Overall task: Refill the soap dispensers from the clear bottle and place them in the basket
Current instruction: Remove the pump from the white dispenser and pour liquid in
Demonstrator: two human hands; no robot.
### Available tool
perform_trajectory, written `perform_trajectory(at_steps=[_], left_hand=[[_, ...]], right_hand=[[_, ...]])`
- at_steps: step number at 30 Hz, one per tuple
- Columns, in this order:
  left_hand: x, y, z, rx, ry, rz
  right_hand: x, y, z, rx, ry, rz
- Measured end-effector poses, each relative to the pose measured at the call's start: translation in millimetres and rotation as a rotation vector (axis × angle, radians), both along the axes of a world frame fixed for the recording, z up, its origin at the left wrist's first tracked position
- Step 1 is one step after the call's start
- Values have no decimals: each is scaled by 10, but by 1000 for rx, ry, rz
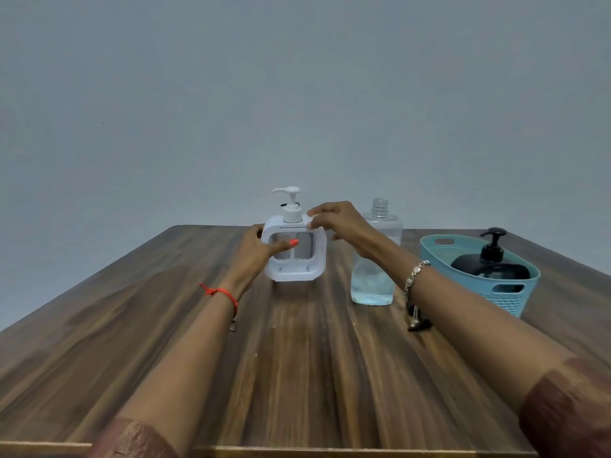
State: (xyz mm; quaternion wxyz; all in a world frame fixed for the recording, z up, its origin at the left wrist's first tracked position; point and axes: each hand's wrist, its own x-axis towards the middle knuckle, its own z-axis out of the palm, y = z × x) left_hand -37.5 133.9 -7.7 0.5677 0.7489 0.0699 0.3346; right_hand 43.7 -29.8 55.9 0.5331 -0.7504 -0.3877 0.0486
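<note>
A white square soap dispenser point(307, 262) with a clear window and a white pump stands upright at the middle of the wooden table point(297, 375). My left hand point(261, 249) grips its left side, thumb across the window. My right hand point(337, 223) holds its upper right corner. To its right stands the clear bottle point(373, 285), uncapped, with clear liquid in its lower part; my right wrist crosses in front of it. A black pump dispenser point(489, 262) sits inside the teal basket point(509, 299) at the right.
A small dark cap-like object point(419, 323) lies on the table under my right wrist. The table's far edge meets a plain grey wall. Its near edge runs along the bottom of the view.
</note>
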Motion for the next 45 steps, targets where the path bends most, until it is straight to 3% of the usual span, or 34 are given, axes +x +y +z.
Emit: perform_trajectory(at_steps=[7,14,18,21,24,28,33,35,40,45], left_hand=[[-37,-359,136,25,-15,-23],[-128,-466,153,-49,-61,-159],[-207,-413,184,-94,-69,-357],[-247,-390,218,-99,-25,-473],[-262,-419,219,-109,-19,-488],[-245,-502,230,-103,-77,-245],[-174,-594,276,-58,-115,-103],[-167,-623,282,-47,-112,-83],[-158,-634,275,-66,-118,-62],[-155,-630,255,-70,-118,-63]], right_hand=[[-130,-178,83,35,-195,-69],[-156,-297,188,91,-213,40],[-124,-412,249,40,-135,317],[-66,-479,259,-30,134,595],[-17,-507,278,-6,242,680],[24,-519,288,47,207,519],[-101,-406,260,37,-122,57],[-132,-413,285,54,-135,44],[-118,-482,369,92,71,173],[-190,-456,329,61,-98,35]])
